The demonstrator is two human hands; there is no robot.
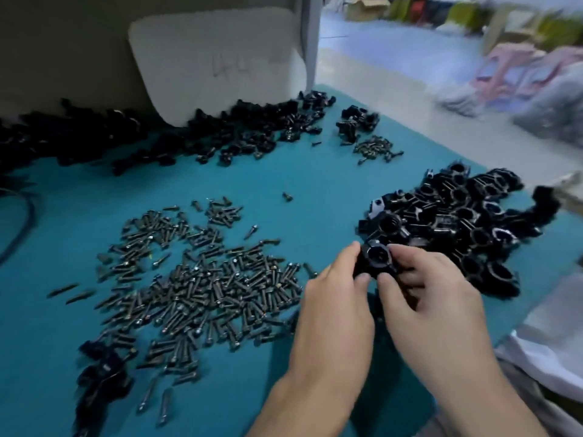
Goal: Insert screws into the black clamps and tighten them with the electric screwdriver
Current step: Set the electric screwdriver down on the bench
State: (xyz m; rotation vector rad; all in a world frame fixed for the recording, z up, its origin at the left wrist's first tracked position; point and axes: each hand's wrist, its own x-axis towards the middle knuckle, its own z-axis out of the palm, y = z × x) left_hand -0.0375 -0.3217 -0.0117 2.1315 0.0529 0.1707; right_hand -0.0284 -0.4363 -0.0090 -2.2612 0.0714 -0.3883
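A teal table top (284, 184) fills the view. At 11 o'clock a white board (214, 64) with rounded corners stands before a dull grey wall (63, 42). From 1 to 2 o'clock lies a pale, shiny floor (394, 58) with blurred bags (536, 86) and cardboard boxes (366, 7). A black cable (26, 222) curves at 9 o'clock.

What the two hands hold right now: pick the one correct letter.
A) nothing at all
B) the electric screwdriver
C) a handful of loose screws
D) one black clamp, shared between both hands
D: the left hand and the right hand both pinch one black clamp at their fingertips, beside the clamp pile; the screws lie apart to the left.
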